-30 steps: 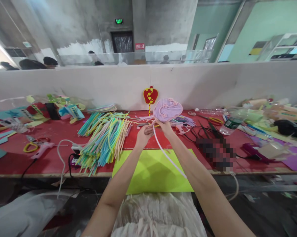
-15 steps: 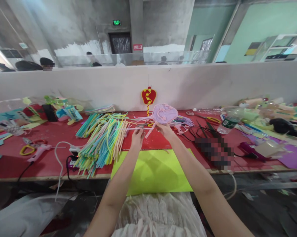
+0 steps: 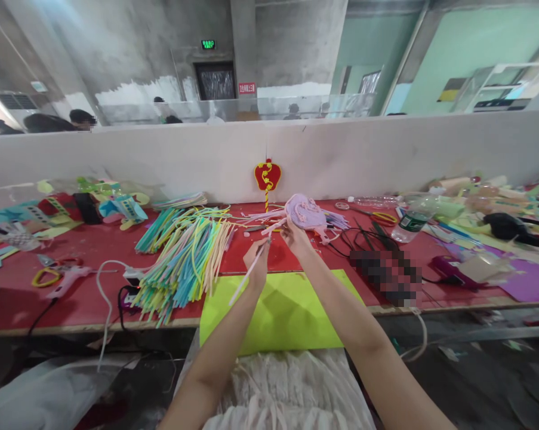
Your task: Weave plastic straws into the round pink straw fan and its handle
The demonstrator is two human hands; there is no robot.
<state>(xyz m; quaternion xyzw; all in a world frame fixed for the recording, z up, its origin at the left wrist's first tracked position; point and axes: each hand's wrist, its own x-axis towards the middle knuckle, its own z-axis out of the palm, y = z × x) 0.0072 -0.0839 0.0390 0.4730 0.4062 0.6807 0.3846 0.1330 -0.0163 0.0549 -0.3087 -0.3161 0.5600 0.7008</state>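
My right hand (image 3: 295, 236) is closed around the handle side of a lilac pipe-cleaner fan (image 3: 305, 210) with raised decoration on its face. The fan is tilted above the table, and its short pinkish handle (image 3: 274, 227) points left. Lower and to the left, my left hand (image 3: 256, 258) pinches a pale pink pipe cleaner (image 3: 243, 285), which slants down towards me across the wrist. Its upper end is close to the fan's handle; whether they touch I cannot tell. Behind the fan lie more lilac and pink pipe cleaners (image 3: 338, 220), partly hidden.
A large heap of pastel pipe cleaners (image 3: 184, 257) lies left of my hands. A red and yellow fan (image 3: 268, 177) stands against the white partition (image 3: 184, 155). Glue gun (image 3: 70, 280), yellow-handled scissors (image 3: 383, 217), plastic bottle (image 3: 407, 224) and cables surround the lime-green sheet (image 3: 296, 322).
My left hand has turned and drawn slightly nearer, swinging the pink pipe cleaner from level to a downward slant. The fan has shifted a little right and tilted.
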